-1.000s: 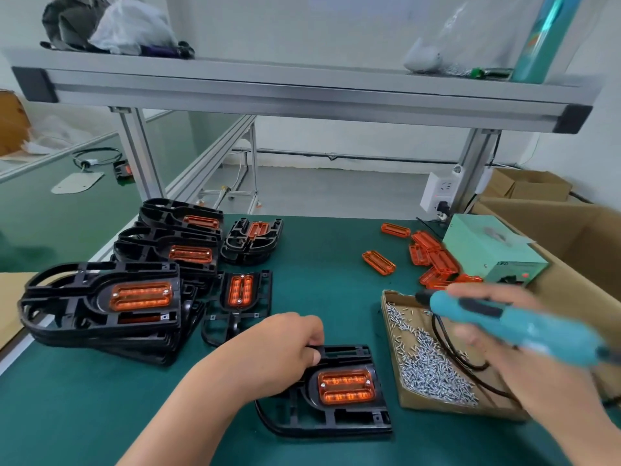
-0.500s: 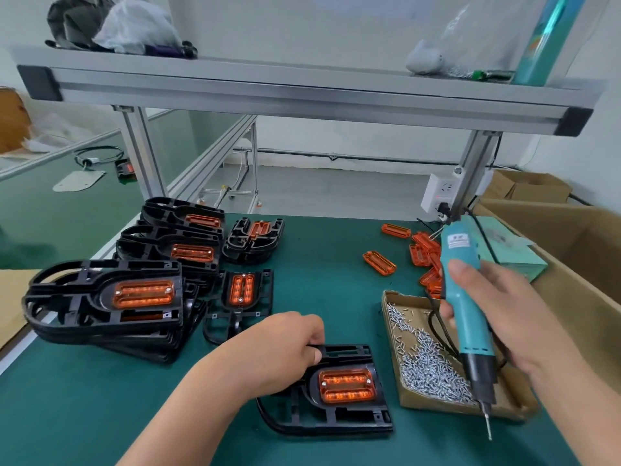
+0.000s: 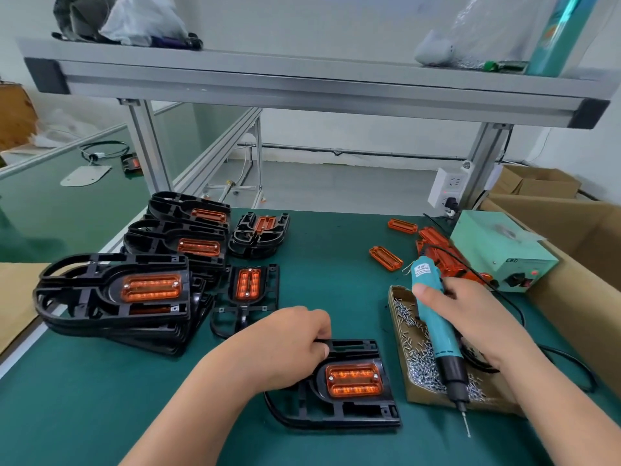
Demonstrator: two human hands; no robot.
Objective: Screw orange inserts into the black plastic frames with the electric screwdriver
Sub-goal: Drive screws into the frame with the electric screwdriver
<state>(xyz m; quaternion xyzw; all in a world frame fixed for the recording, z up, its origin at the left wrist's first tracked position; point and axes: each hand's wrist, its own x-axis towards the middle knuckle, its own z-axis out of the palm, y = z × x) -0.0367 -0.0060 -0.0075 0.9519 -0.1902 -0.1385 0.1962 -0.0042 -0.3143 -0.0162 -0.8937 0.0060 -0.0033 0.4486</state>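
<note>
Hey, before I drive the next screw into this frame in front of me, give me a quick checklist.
1. Hold on the black frame: left hand grips its far left corner. Ok.
2. Seating of the orange insert: looks flush in the frame's recess. Ok.
3. Grip on the electric screwdriver: right hand holds it, bit pointing down. Ok.
4. Tip over a screw hole: it hangs right of the frame, near the screw box. Not ok.
5. Screw loaded on the tip: too small to see. Cannot tell.
</note>
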